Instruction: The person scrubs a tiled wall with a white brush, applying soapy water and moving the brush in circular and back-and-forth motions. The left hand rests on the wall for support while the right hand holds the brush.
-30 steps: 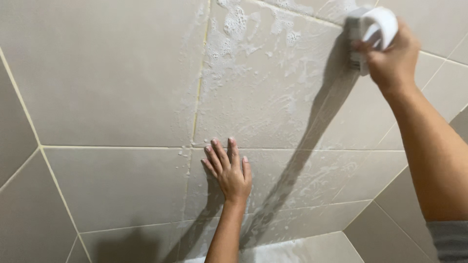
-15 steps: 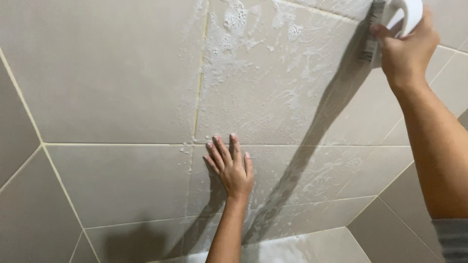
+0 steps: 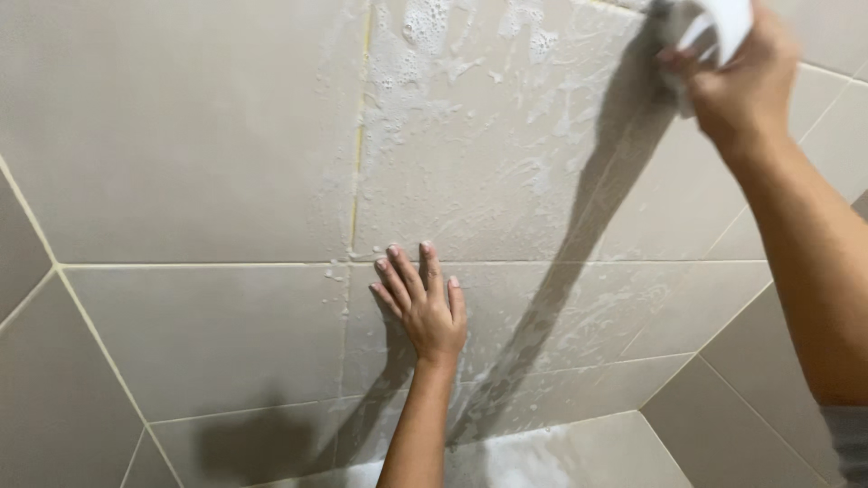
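Two bare forearms enter the frame. The left hand (image 3: 425, 307), at lower centre, is bare, with no ring, watch or glove; its slim forearm rises uncovered from the bottom edge. The right hand (image 3: 746, 86), at upper right, is likewise bare. At the lower right corner, the edge of a grey sleeve (image 3: 848, 443) covers the upper arm.

White-handled scrub brush (image 3: 714, 36): gripped in my right hand (image 3: 746, 86), pressed against soapy beige wall tile (image 3: 506, 154), top right.
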